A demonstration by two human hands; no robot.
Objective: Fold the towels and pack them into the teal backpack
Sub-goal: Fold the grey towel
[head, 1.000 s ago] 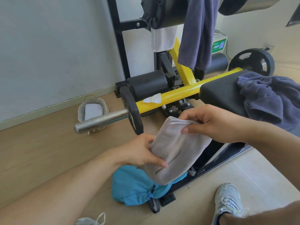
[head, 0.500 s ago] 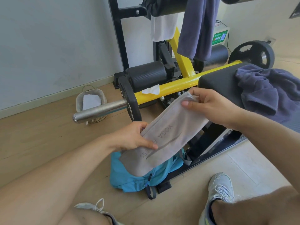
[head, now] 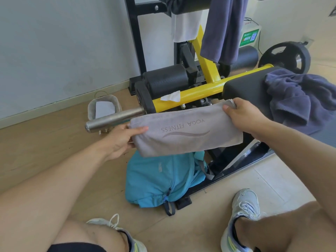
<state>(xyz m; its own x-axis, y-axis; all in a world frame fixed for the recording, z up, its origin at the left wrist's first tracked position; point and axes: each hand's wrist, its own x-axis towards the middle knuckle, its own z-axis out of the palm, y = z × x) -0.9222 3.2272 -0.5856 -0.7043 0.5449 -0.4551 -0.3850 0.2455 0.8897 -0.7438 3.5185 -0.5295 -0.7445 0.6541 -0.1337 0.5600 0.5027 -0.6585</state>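
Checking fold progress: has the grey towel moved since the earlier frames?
Yes. The grey towel rose off the teal backpack and stretched level beside the yellow bar.

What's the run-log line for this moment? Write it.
fold | left hand, right hand: grey towel stretched | teal backpack below

- You have one grey towel printed "YOGA FITNESS", stretched between your two hands: left hand on one end, right hand on the other.
- You have one teal backpack on the floor under it.
- You can count two dark blue towels: one crumpled on the bench pad, one hanging from the frame.
- One white cloth hangs beside that.
- One small basket stands by the wall.
- Two weight plates show: one near the steel sleeve, one at the far right.
- Two shoes are in view: left, right.
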